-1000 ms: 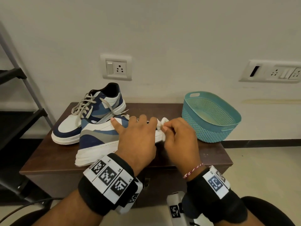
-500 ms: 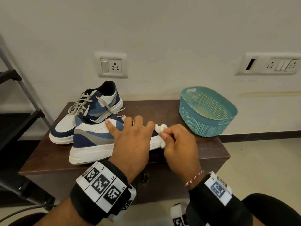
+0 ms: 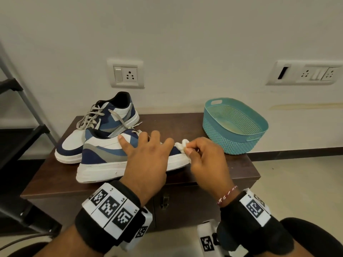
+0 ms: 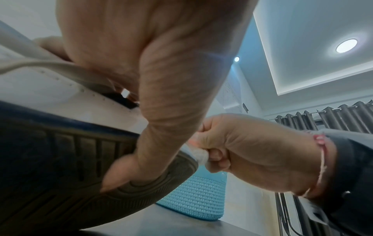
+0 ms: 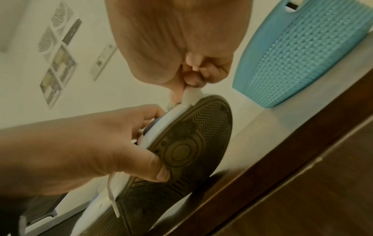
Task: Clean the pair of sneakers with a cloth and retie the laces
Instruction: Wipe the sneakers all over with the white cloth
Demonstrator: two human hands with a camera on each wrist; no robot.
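Rack: dark metal shelf frame (image 3: pixel 24 112) at far left of the head view, untouched.
Rear shoe: blue, white and grey sneaker (image 3: pixel 104 125) standing centre left on the brown wooden cabinet (image 3: pixel 241 169), laces loose, not yet retied.
Near shoe: matching blue-and-white sneaker (image 3: pixel 104 158) in mid-frame, tipped on its edge, dark tread facing the wrist cameras.
Left hand (image 3: pixel 146 160): fingers curled over the upper, thumb on the sole, gripping.
Cloth: small white wad (image 3: pixel 182 145) pressed to the toe rim.
Right hand (image 3: pixel 207 162): fingertips pinched tight on the wad.
Basket: teal perforated plastic tub (image 3: pixel 235 127) at right.
Progress: likely early; wiping under way, both laces left.
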